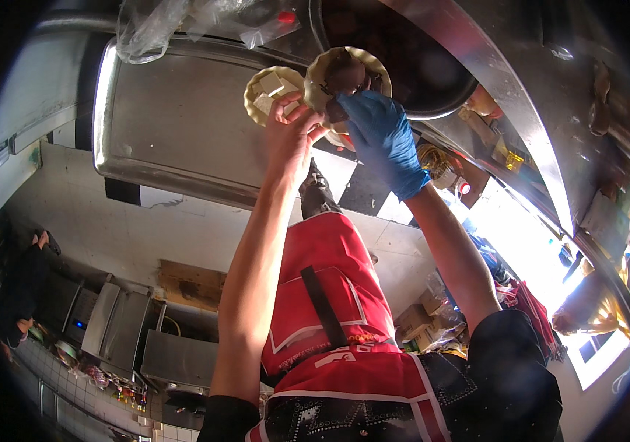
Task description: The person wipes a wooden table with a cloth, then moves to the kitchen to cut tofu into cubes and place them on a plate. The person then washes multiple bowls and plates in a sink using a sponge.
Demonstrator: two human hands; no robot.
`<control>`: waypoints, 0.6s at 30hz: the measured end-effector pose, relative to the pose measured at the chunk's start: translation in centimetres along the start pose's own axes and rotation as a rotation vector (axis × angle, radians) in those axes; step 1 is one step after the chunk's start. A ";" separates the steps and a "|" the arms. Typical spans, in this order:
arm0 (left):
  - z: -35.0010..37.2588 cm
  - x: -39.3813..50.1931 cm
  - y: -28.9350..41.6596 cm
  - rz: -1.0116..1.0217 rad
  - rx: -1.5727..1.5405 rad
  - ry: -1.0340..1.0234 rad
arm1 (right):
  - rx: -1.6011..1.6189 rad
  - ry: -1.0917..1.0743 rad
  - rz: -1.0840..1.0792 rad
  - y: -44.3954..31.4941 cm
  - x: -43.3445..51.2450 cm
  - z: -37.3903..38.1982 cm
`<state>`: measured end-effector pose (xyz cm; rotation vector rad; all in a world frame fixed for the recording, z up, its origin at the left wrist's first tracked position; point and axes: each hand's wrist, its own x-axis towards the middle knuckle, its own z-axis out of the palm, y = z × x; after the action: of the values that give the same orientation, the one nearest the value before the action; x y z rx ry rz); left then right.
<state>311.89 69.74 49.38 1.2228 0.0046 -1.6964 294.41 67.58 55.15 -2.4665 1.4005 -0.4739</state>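
My bare left hand (293, 130) holds the near rim of a scalloped pale bowl (313, 99), its fingers also lying over the edge of a second scalloped bowl (252, 110). Dark brown pieces of food (345, 73) lie in the first bowl; white blocks, perhaps tofu, (272, 84) are in the second. My right hand (384, 138), in a blue disposable glove, has a dark piece (336, 110) at its fingertips at the bowl's right side. Beyond the bowls is a large round pot (425, 61) with dark contents.
A wide metal tray (193, 110) lies on the left, with a clear plastic bag (152, 33) over its far edge. A curved metal edge (530, 121) crosses at right. Bottles (450, 177) stand low at right. Another person (19, 293) is at far left, near kitchen equipment (119, 326).
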 end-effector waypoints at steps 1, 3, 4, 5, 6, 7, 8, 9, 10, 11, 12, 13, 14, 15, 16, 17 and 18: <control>-0.1 0.0 -0.1 -0.001 0.005 0.008 | 0.008 -0.025 0.034 0.1 0.0 0.2; -0.1 0.1 -0.2 0.001 -0.005 0.007 | -0.003 -0.056 0.047 0.2 0.3 0.4; -0.2 0.1 -0.3 0.004 -0.020 -0.001 | -0.006 -0.051 0.045 0.3 0.4 0.5; -0.2 0.1 -0.4 0.004 -0.047 -0.015 | 0.016 -0.060 0.021 0.3 0.6 0.4; -0.3 0.1 -0.4 0.005 -0.038 -0.011 | 0.037 -0.057 -0.007 0.4 0.7 0.3; -0.4 0.0 -0.4 0.004 -0.041 -0.016 | 0.056 -0.054 -0.035 0.5 1.0 0.1; -0.4 0.0 -0.4 -0.007 -0.041 -0.017 | 0.096 -0.093 -0.034 0.6 1.0 -0.1; -0.5 0.0 -0.3 -0.001 -0.036 -0.021 | 0.136 -0.131 -0.034 0.8 1.2 -0.3; -0.6 0.0 -0.3 -0.006 -0.028 -0.021 | 0.185 -0.115 -0.047 0.9 1.4 -0.4; -0.7 0.0 -0.3 -0.010 -0.021 -0.019 | 0.129 -0.088 0.060 1.1 1.6 -0.4; -0.7 0.0 -0.3 -0.009 -0.024 -0.017 | 0.081 -0.008 0.154 1.4 1.9 -0.3; -0.8 0.0 -0.3 -0.009 -0.028 -0.015 | 0.041 0.072 0.265 1.6 2.2 -0.1; -0.9 0.0 -0.4 -0.016 -0.033 -0.028 | 0.038 0.096 0.264 1.8 2.6 0.2; -0.9 0.1 -0.6 -0.001 -0.024 -0.015 | 0.042 0.120 0.282 2.0 2.9 0.5; -1.0 0.1 -0.7 0.006 -0.018 -0.019 | 0.044 0.145 0.301 2.1 3.3 0.9; -1.1 0.1 -0.9 0.024 -0.022 -0.054 | 0.041 0.175 0.340 2.1 3.6 1.1; -1.1 0.0 -1.0 0.013 -0.006 -0.023 | 0.056 0.174 0.340 1.9 3.9 1.4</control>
<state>311.94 70.80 48.28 1.1962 -0.0123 -1.6983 295.38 63.40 53.75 -2.1238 1.8041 -0.6494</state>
